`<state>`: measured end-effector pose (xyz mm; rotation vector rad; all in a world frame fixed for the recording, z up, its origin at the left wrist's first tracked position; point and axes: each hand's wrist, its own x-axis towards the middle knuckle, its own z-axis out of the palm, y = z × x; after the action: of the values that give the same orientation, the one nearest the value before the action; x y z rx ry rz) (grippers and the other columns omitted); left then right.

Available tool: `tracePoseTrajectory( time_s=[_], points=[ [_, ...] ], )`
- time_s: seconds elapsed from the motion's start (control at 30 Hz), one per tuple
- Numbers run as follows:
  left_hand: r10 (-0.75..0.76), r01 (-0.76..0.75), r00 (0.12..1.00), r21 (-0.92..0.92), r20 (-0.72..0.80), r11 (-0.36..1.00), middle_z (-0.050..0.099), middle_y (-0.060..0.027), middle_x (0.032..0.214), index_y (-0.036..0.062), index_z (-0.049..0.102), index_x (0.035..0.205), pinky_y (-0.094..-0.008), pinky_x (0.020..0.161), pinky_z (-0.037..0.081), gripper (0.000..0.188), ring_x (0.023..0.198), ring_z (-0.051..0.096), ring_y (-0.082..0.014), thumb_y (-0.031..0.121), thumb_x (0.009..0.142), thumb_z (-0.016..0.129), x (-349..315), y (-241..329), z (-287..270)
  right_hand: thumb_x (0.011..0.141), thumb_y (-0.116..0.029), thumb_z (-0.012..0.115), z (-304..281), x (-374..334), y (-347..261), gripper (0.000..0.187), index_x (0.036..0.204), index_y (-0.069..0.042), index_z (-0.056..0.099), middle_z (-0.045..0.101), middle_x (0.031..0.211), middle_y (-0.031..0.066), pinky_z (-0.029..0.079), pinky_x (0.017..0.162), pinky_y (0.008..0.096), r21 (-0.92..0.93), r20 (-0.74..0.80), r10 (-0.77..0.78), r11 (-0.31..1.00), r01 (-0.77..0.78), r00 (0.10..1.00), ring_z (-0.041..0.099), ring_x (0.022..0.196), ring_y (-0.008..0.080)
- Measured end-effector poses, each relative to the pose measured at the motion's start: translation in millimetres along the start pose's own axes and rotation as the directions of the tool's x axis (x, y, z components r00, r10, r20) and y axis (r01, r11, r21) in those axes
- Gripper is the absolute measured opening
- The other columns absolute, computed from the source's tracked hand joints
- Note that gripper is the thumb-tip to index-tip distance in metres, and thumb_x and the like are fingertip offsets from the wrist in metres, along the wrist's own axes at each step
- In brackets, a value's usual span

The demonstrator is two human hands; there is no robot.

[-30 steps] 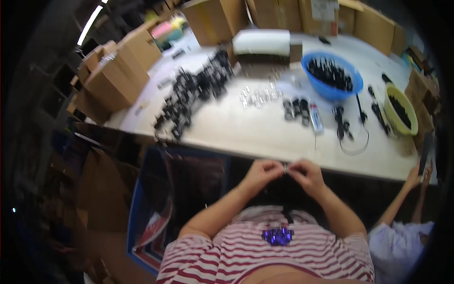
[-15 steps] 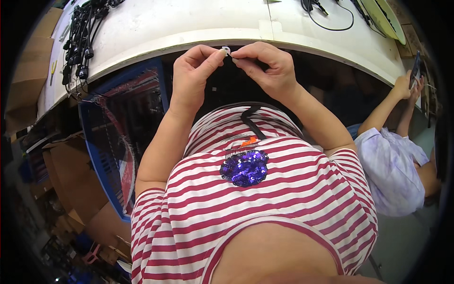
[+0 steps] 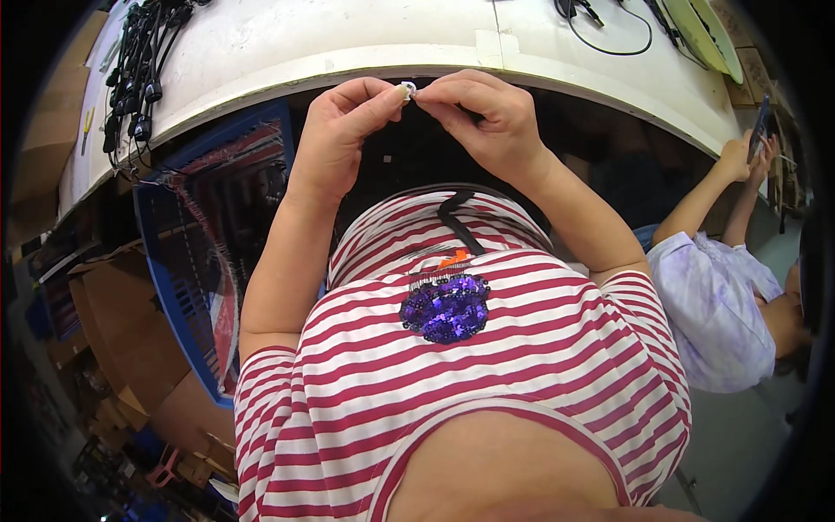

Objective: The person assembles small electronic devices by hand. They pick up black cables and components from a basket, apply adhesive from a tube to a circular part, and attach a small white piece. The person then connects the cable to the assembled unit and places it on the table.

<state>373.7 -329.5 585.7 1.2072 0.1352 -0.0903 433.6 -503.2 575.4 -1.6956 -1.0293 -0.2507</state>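
Just off the near edge of the table, my left hand (image 3: 344, 123) pinches a small white piece (image 3: 409, 89) between thumb and forefinger. It is too small to name; part of it looks ring-like or curved. My right hand (image 3: 497, 120) is closed in a pinch right beside it, fingertips at the piece's right side. What the right fingertips hold, if anything, is hidden. Both hands hover in front of my striped shirt, level with the table edge.
Black cables with connectors (image 3: 143, 83) lie in a bundle at the table's left, with another cable (image 3: 609, 50) at right. Below left stands a blue crate (image 3: 174, 300). A green tray (image 3: 709, 39) sits far right. Near it, a seated person (image 3: 713, 304) holds a phone (image 3: 759, 126).
Both hands have shifted slightly left with the white piece. The right fingertips are closer to it, and the thin dark bit seen between them earlier no longer shows.
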Motion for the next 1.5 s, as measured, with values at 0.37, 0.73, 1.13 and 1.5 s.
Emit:
tracePoseTrajectory(
  time_s=[0.37,0.73,1.13,1.5],
  points=[
    [0.06,-0.058,0.997,0.056,-0.041,0.997,0.059,-0.0014,0.079,0.0009,0.059,0.092,-0.0207,0.07,0.04,0.019,0.074,0.052,-0.008,0.012,0.077,0.064,-7,0,-4,0.08,-0.004,0.062,1,8,-15,0.012,0.091,0.001,0.062,0.062,0.082,0.0058,0.049,0.066,0.0219,0.38,0.248,0.462,0.762,-0.524,0.851,0.059,0.072,0.0106],
    [0.325,-0.319,0.945,-0.346,-0.041,0.882,0.051,-0.0051,0.093,0.004,0.042,0.113,-0.0231,0.069,0.041,0.04,0.078,0.049,-0.0109,0.028,0.085,0.058,-18,-24,9,0.076,-0.001,0.062,0,28,-30,0.007,0.083,-0.002,0.061,0.059,0.083,0.0097,0.051,0.064,0.0268,0.279,0.012,-0.062,0.959,0.056,0.998,0.061,0.074,0.019],
    [0.074,-0.074,0.997,0.077,-0.008,0.994,0.048,-0.0007,0.075,0.0071,0.047,0.083,-0.0184,0.059,0.033,0.021,0.066,0.042,-0.006,-0.002,0.07,0.061,-2,-36,3,0.079,-0.014,0.06,-84,97,51,0.027,0.103,-0.005,0.058,0.061,0.093,0.0134,0.048,0.069,0.0336,-0.614,0.001,0.198,0.774,-0.155,0.98,0.062,0.077,0.0253],
    [0.184,-0.178,0.982,0.096,-0.049,0.979,0.054,-0.0002,0.073,0.0038,0.054,0.085,-0.019,0.058,0.042,0.014,0.065,0.051,-0.0066,0.003,0.076,0.066,2,-53,-12,0.075,-0.023,0.067,-86,132,126,0.031,0.088,0.004,0.062,0.063,0.08,0.0103,0.046,0.069,0.0249,-0.335,-0.026,0.64,0.718,-0.61,0.768,0.058,0.075,0.0139]
  ],
)
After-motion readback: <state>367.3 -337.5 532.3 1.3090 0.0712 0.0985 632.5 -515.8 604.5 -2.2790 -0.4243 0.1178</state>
